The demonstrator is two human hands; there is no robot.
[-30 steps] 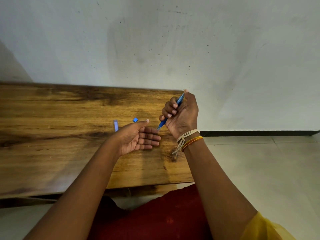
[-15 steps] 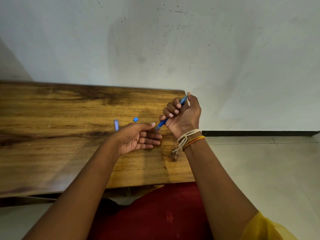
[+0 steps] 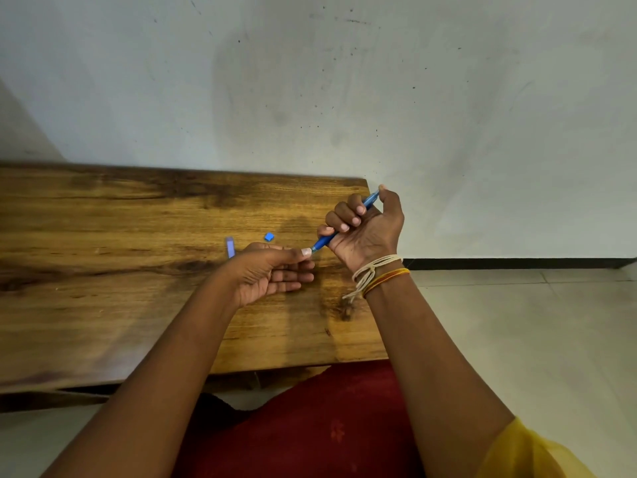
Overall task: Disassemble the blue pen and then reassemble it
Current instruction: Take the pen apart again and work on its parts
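Fingers of the right hand [image 3: 365,232] are curled tight around the blue pen [image 3: 339,225], a little right of the middle of the frame. That grip is pressed shut on the pen's body. The pen slants, with its top end up by the thumb and its tip pointing down and to the left. The left hand [image 3: 272,272] sits just left of it, palm up. Its thumb tip touches the pen's tip, and its other fingers are half curled and hold nothing that can be seen. Two small blue pen parts lie on the wooden surface [image 3: 103,270] just above the left hand: a long thin blue piece [image 3: 230,246] and a tiny blue square piece [image 3: 269,237]. Thread bands [image 3: 379,272] wrap the right wrist.
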